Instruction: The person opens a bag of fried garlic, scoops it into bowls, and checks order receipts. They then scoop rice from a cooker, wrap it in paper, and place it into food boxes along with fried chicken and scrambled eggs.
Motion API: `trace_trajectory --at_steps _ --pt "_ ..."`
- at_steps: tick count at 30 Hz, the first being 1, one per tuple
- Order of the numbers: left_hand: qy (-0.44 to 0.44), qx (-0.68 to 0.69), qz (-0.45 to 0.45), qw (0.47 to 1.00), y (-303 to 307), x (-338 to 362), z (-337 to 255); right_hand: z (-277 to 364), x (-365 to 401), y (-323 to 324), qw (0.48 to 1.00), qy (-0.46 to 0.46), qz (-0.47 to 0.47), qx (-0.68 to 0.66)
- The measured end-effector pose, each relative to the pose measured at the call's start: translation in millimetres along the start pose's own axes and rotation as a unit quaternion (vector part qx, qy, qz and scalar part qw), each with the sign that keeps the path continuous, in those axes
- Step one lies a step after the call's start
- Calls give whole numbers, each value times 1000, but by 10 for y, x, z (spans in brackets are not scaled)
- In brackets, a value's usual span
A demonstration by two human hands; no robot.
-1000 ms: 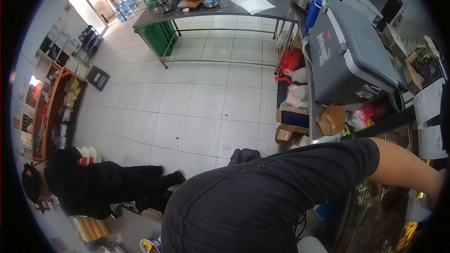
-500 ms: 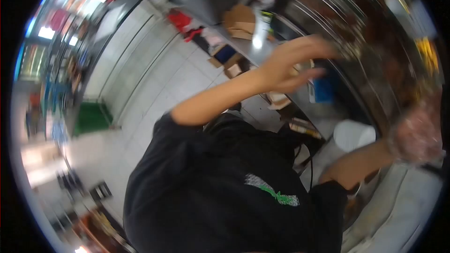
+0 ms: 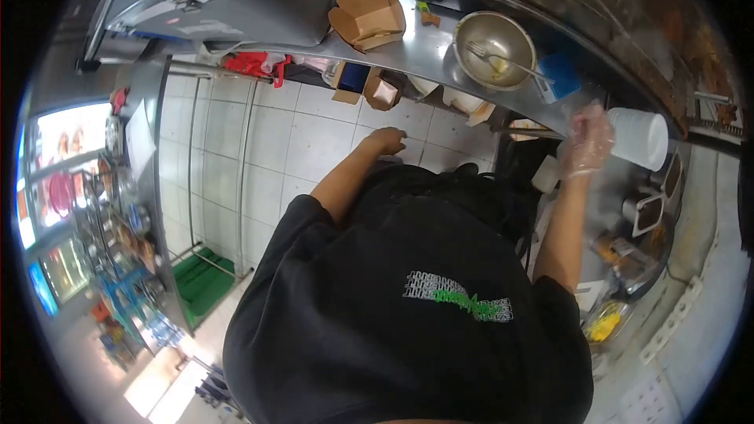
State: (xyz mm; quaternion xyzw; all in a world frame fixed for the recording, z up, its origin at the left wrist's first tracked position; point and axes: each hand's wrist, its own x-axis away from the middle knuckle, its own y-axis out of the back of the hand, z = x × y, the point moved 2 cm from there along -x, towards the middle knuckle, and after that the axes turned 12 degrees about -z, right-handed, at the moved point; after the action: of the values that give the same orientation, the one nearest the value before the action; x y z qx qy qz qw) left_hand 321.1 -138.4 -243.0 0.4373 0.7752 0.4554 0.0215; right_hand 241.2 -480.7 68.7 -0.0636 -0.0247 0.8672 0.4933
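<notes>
My bare left hand hangs over the floor in front of my body, fingers loosely bent and a little apart, nothing in it. My right hand, in a clear plastic glove, is raised at the counter's edge just beside a stack of white tubs. Its fingers point up and away from me, with no object visible in them; the glove is slightly blurred. Beyond it a steel mixing bowl holds a fork that leans over the rim. A flat blue item lies between bowl and glove.
An opened cardboard food box stands on the steel counter, left of the bowl. A large grey insulated bag is farther left. Dark-filled containers and a yellow item sit at my right. Boxes are below the counter edge.
My left hand has dropped from over the counter down to my front. My gloved right hand has moved left to beside the tubs. The view has turned and the bowl now shows clearly.
</notes>
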Motion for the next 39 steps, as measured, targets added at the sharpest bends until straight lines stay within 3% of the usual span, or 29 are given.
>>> trace_trajectory --at_steps 2,3,4,6,8,10,12,14,15,17,19,20,22,23,24,26,27,28,30,32,35,38,39 --pt "41 -16 11 999 -130 82 600 -449 263 -42 996 -45 -47 64" --pt "82 61 -48 994 150 285 547 -721 461 9 990 -88 -74 86" --pt "104 95 -76 987 142 479 719 -1011 623 57 987 -17 -34 158" --pt "149 157 -141 966 93 827 1232 -1722 1018 207 981 -109 -30 159" --pt "225 102 39 968 -92 1205 1898 -2191 1493 300 962 -220 -63 151" --pt "121 -102 201 967 -309 1604 2546 -2614 1942 524 939 -298 -34 168" --pt "88 -160 361 914 -202 1781 2755 -2873 2190 654 918 -366 -31 148" --pt "118 -136 249 952 -178 1776 2876 -3036 2461 786 891 -440 -49 100" --pt "131 -125 192 965 -170 1731 2906 -3009 2450 722 800 -526 -41 287" --pt "113 -92 129 981 -6 1446 2513 -3831 2922 1111 868 -340 47 359" --pt "46 -75 59 994 48 991 2050 -4046 3221 1128 906 -80 78 408" --pt "27 -39 36 998 34 782 1786 -4150 3471 1147 915 -46 68 395" --pt "-17 31 -3 999 -38 258 1257 -4616 4072 1099 914 -343 -64 209" --pt "-61 26 -41 997 -188 -16 1133 -4687 4325 1013 876 -448 -156 87" --pt "-104 25 -81 991 -350 -319 1043 -4440 4365 887 833 -494 -232 -86" --pt "-189 -41 -119 974 -632 -974 897 -4496 4674 905 752 -610 -241 -63" --pt "-89 -97 -115 985 -701 -1325 661 -4467 4728 958 733 -637 -235 -48" --pt "13 -152 -109 982 -808 -1642 527 -4441 4785 1012 713 -663 -228 -35" --pt "-97 -42 -247 963 -1118 -2313 890 -4543 5035 1205 694 -683 -228 -14" --pt "-140 -52 -322 935 -1274 -2744 900 -4774 5298 1438 703 -661 -261 -16" --pt "-86 38 -211 973 -1339 -3106 1162 -4966 5476 1531 736 -604 -296 -78" --pt "23 87 -148 985 -1279 -3386 1790 -4938 5316 1455 792 -543 -276 -38" --pt "-2 -22 -190 982 -1231 -3397 1768 -4918 5238 1411 792 -542 -277 -43"
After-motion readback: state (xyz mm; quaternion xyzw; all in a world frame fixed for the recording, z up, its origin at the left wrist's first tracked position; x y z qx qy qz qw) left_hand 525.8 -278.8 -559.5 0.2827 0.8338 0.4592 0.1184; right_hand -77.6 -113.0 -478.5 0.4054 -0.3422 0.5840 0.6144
